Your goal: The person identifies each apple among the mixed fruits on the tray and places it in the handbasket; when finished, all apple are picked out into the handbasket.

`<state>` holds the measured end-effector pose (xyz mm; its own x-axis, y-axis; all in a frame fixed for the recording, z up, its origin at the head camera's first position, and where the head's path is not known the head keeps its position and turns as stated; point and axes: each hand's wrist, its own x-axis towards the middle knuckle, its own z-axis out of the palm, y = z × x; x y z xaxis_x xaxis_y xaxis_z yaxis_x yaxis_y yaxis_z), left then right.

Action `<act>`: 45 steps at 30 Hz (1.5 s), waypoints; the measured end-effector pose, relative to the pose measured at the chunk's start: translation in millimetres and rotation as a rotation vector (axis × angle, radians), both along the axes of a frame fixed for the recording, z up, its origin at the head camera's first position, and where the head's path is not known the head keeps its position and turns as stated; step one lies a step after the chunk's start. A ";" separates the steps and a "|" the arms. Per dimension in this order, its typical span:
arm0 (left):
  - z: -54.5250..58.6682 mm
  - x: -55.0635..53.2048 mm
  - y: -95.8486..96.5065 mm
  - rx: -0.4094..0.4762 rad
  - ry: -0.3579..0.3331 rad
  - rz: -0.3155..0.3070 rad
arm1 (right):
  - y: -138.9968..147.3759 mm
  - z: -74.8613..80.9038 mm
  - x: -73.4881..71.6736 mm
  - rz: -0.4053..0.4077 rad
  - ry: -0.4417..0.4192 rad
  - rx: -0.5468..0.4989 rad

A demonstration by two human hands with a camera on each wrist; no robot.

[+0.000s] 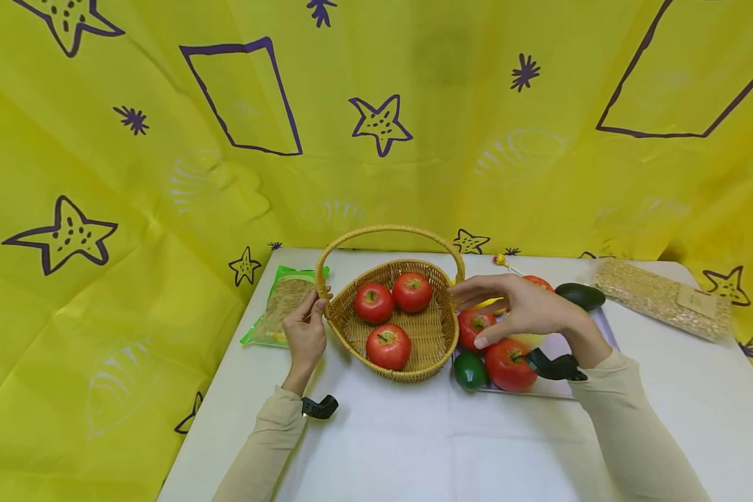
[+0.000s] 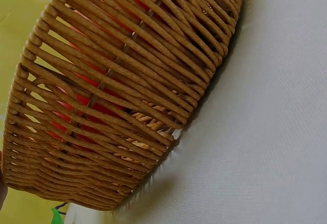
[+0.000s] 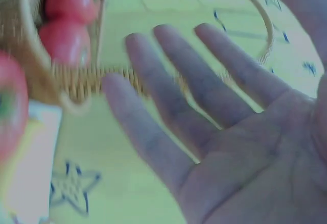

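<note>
A wicker basket (image 1: 414, 376) with a tall arched handle stands on the white table, with three red apples (image 1: 388, 346) inside. My left hand (image 1: 305, 337) grips the basket's left end, thumb and fingers at the foot of the handle. In the left wrist view the woven side (image 2: 117, 81) fills most of the picture, red showing through its gaps. At the basket's right end my right hand (image 1: 523, 307) hovers over a light tray, fingers extended toward the rim. The right wrist view shows the right palm (image 3: 245, 168) with spread fingers and nothing held.
The tray (image 1: 558, 346) at right carries red apples (image 1: 511, 364), a green oval fruit (image 1: 470, 370) and a dark green one (image 1: 580, 296). A bag of grain (image 1: 665, 300) lies far right. Left of the basket is a green-edged packet (image 1: 276, 314). Yellow cloth (image 1: 326, 188) hangs behind.
</note>
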<state>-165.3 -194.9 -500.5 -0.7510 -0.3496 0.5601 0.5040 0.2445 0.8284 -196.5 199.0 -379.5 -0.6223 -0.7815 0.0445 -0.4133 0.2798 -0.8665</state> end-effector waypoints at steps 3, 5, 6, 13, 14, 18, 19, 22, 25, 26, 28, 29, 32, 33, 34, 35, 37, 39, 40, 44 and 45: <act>-0.3 -0.4 0.1 0.005 0.003 0.007 | 22.9 2.6 1.2 -0.079 0.045 -0.049; 0.1 -0.6 0.4 0.001 0.006 0.012 | 37.1 2.8 1.4 -0.147 0.094 -0.062; 0.4 -0.6 0.6 0.001 0.009 0.013 | 43.8 2.2 1.2 -0.188 0.119 -0.058; 1.8 0.2 1.7 -0.014 0.008 0.024 | 84.9 -16.2 -13.4 -0.324 0.177 -0.023; 1.6 0.6 1.6 -0.014 0.005 0.025 | 90.0 -20.3 -16.1 -0.324 0.173 -0.014; 0.2 2.1 0.3 -0.008 -0.014 0.028 | 105.6 -36.8 -26.8 -0.321 0.157 0.001; 0.2 2.6 0.0 -0.009 -0.017 0.029 | 108.5 -40.2 -28.7 -0.315 0.156 0.005; -0.3 2.5 -0.6 -0.010 -0.022 0.032 | 115.1 -49.1 -34.0 -0.308 0.136 0.012; -0.5 1.9 -0.7 -0.014 -0.019 0.033 | 119.8 -54.8 -37.6 -0.303 0.098 0.033; -0.8 1.6 -0.8 -0.014 -0.017 0.031 | 121.2 -56.3 -38.9 -0.302 0.085 0.042; -0.9 1.3 -0.7 -0.020 -0.009 0.028 | 123.3 -58.4 -40.9 -0.302 0.065 0.056; -0.8 1.2 -0.7 -0.022 -0.003 0.025 | 124.1 -59.1 -41.8 -0.301 0.061 0.064; -0.8 0.9 -0.8 -0.023 0.010 0.022 | 124.8 -61.4 -45.4 -0.304 0.069 0.095; -0.6 1.0 -0.7 -0.020 0.013 0.021 | 124.7 -62.4 -46.8 -0.299 0.076 0.107; -0.3 1.0 -0.6 -0.020 0.015 0.020 | 124.2 -63.0 -47.9 -0.298 0.085 0.125; -0.2 1.0 -0.7 -0.018 0.015 0.018 | 123.7 -63.8 -48.9 -0.297 0.095 0.146; 0.0 1.1 -0.7 -0.015 0.013 0.012 | 122.3 -65.6 -51.0 -0.294 0.119 0.186; -0.2 1.3 -0.8 -0.012 0.011 0.003 | 120.9 -67.1 -52.5 -0.297 0.132 0.233; -0.4 1.2 -0.9 -0.014 0.008 0.001 | 120.0 -67.4 -52.6 -0.304 0.139 0.256; -1.3 0.9 -1.7 -0.014 0.001 0.000 | 117.6 -69.7 -54.0 -0.322 0.149 0.315; -1.5 0.7 -1.9 -0.014 0.000 0.002 | 117.1 -70.0 -54.2 -0.324 0.148 0.317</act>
